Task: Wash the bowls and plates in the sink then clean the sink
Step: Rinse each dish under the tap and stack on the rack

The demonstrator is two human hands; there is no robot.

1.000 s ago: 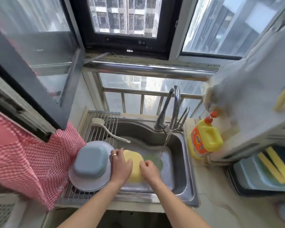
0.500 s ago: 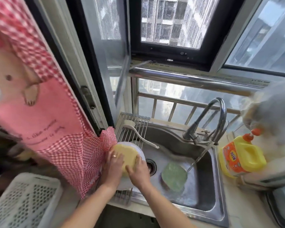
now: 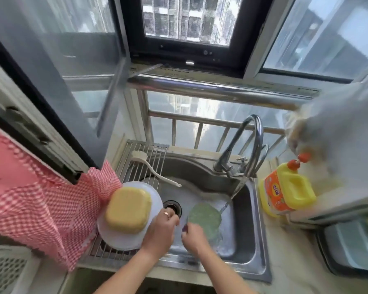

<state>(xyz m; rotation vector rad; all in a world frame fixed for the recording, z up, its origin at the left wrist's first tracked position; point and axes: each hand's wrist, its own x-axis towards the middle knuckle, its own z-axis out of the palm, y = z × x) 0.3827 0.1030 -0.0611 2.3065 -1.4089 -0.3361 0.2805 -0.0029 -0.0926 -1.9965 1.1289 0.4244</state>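
A yellow square bowl (image 3: 128, 209) lies upside down on a white plate (image 3: 117, 238), which rests on the wire rack (image 3: 142, 158) over the left end of the steel sink (image 3: 251, 236). My left hand (image 3: 159, 232) hovers at the plate's right edge, near the drain (image 3: 172, 206), with its fingers loosely curled and nothing in them. A flat green item (image 3: 206, 217), blurred, lies in the basin under the running water. My right hand (image 3: 192, 235) reaches its near left edge; whether it grips it is unclear.
The faucet (image 3: 251, 143) runs into the basin. A white-handled brush (image 3: 155, 170) lies across the rack. A yellow and orange detergent bottle (image 3: 285, 194) stands right of the sink. A red checked cloth (image 3: 40, 200) hangs on the left, above a white perforated basket (image 3: 6, 270).
Both hands carried the yellow bowl out of the basin and set it upside down on the plate, over the blue bowl. They have let go and moved right over the basin.
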